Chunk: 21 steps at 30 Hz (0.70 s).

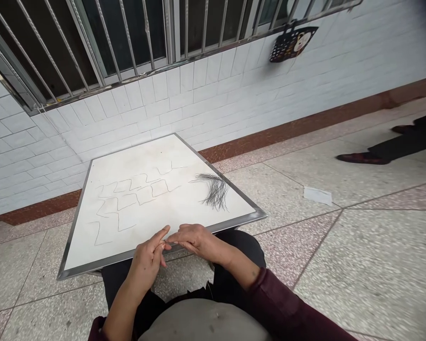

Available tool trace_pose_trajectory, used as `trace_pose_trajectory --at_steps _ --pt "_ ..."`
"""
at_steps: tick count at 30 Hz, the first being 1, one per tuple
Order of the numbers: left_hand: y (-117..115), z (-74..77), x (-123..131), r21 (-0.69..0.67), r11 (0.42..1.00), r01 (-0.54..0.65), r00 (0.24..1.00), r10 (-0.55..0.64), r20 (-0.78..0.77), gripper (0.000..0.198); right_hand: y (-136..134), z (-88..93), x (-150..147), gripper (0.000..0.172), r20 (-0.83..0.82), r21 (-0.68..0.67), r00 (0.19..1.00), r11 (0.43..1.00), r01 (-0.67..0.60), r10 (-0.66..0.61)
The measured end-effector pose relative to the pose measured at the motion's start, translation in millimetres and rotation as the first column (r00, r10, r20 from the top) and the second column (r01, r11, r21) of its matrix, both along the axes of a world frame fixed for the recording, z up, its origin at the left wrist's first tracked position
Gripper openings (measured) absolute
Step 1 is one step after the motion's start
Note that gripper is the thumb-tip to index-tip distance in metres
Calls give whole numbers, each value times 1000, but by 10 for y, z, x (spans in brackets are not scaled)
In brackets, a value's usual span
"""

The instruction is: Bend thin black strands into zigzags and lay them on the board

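My left hand [147,259] and my right hand [195,239] meet fingertip to fingertip just above the near edge of a white-topped table [81,246] with a metal rim. The fingers of both are closed in a pinch. Whatever is between them is too thin or too hidden to make out. Several thin dark strands bent in zigzag steps, such as one bent strand [98,232], lie spread over the left and middle of the tabletop. Toward the right edge sits a loose pile of straight, thin black strands [216,193], some crossing each other.
Behind the table runs a white tiled wall [213,104] with a barred window [128,38]. A dotted black bag [291,45] hangs from the bars. On the speckled floor lies a white paper-like piece [317,195]. Another person's shoe [362,158] and dark trousers show at right.
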<state>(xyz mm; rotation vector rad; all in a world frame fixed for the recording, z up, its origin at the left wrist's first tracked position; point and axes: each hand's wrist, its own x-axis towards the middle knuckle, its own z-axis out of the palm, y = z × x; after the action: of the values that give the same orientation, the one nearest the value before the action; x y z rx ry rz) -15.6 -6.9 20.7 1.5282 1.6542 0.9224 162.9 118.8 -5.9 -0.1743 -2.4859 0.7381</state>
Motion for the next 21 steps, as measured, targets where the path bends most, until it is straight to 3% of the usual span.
trace_pose_trajectory --at_steps 8,12,15,19,21 --pt "-6 7 -245 96 986 139 964 -113 -240 44 70 15 -189 33 -75 124 996 991 -39 48" --pt "-20 -6 -419 137 975 173 949 -128 -289 46 182 19 -247 31 -116 130 990 990 -61 76" --pt "-59 4 -591 163 986 44 962 3 -274 45 307 -17 -202 28 -163 72 986 997 -28 39" --pt "-79 122 -696 220 923 -316 919 355 -171 47 370 -12 -98 26 -190 7 980 998 60 -57" --pt "-38 209 -617 209 926 -315 928 347 -138 49 325 34 -88 26 -170 8 984 999 54 -52"
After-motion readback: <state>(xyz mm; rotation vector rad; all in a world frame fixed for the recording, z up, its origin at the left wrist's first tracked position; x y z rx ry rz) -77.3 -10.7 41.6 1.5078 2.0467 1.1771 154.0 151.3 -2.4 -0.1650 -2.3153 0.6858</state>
